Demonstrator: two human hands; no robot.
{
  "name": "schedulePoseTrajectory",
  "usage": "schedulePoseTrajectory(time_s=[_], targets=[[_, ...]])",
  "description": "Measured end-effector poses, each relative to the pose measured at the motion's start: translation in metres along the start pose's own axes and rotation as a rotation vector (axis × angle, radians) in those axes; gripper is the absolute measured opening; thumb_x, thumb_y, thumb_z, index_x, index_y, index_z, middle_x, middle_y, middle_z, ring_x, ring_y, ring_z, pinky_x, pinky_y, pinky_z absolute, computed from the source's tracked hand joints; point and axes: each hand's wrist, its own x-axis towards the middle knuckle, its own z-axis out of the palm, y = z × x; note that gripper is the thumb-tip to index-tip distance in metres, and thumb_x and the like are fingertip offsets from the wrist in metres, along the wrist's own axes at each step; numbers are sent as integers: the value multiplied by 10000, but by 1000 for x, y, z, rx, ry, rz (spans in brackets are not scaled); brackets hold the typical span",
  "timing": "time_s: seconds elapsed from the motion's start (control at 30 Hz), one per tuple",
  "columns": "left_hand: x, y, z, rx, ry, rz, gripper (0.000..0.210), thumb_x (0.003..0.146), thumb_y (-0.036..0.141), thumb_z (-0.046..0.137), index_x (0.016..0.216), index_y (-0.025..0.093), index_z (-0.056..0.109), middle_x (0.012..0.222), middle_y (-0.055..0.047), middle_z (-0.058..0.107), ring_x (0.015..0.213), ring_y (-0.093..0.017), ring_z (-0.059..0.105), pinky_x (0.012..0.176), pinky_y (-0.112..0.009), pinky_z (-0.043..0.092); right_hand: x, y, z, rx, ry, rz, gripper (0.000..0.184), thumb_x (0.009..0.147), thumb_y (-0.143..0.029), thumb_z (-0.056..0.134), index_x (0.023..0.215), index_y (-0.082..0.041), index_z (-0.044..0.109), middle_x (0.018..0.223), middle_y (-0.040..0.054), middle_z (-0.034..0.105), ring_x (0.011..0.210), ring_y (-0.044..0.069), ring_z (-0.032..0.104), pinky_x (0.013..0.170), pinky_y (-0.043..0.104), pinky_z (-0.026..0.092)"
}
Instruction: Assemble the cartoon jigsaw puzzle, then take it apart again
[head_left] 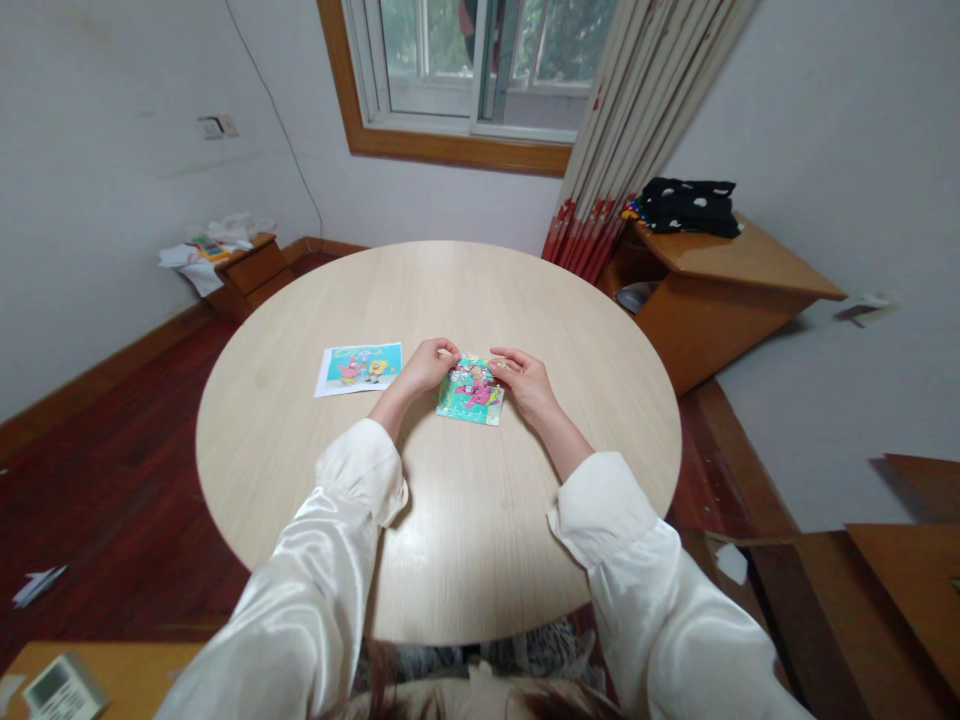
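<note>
A small jigsaw puzzle (472,398) with a turquoise, pink and yellow cartoon picture lies near the middle of the round table (450,545). At its upper left edge, my left hand (429,366) is closed, fingertips pinched on the border. My right hand (526,384) curves around the upper right side, with thumb and fingers closed at that edge. Fingertips partly cover both upper corners, and any small loose piece in them is too small to make out. To the left of my left hand lies a printed cartoon picture sheet (365,368) with a white margin.
A wooden cabinet (720,265) with dark patterned cloth (686,207) on it stands at the right, beside a curtain (615,130). Papers lie on a small drawer unit (259,275) at the left. A small device with a screen (64,688) sits at the lower left.
</note>
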Motion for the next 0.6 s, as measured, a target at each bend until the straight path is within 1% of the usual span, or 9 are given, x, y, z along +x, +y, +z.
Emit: schedulePoseTrajectory(time_s=[0.1,0.2,0.27,0.33,0.43,0.6], targets=[[0,-1,0,-20,-32,7,93,781,57,573,747,136,608,541,17,575,523,-100,522,540,-208,378,0,0,2,17,20,16,434,513,-287,811,906,-170,667,780,8,696,636,130,633,626,288,547],[0,-4,-1,-58,-129,39,69,763,67,621,805,122,629,569,10,604,555,-103,563,572,-213,411,-1,-1,3,31,42,30,356,567,-247,789,893,-174,665,754,-3,691,584,112,628,615,269,554],[1,-7,-2,-79,-202,62,121,730,65,666,834,115,632,583,15,610,569,-104,578,592,-218,424,-1,-1,3,47,43,44,307,616,-228,768,900,-178,663,761,0,699,576,111,639,634,272,568],[2,-11,-3,-84,-239,70,177,702,55,691,859,112,630,603,20,615,578,-104,589,608,-225,434,-2,-1,3,61,31,54,272,656,-215,748,911,-182,661,782,7,710,590,115,656,651,274,580],[4,-16,-3,-80,-236,79,212,694,36,697,879,111,624,618,25,610,578,-98,590,621,-229,438,-1,-1,3,68,13,35,262,668,-189,740,917,-186,659,817,11,720,625,112,673,668,262,587],[7,-18,-1,-58,-193,72,252,701,15,695,916,117,613,578,42,582,543,-91,568,582,-216,417,0,0,3,46,0,-20,346,629,-177,760,955,-191,644,871,15,717,675,116,680,673,257,595]])
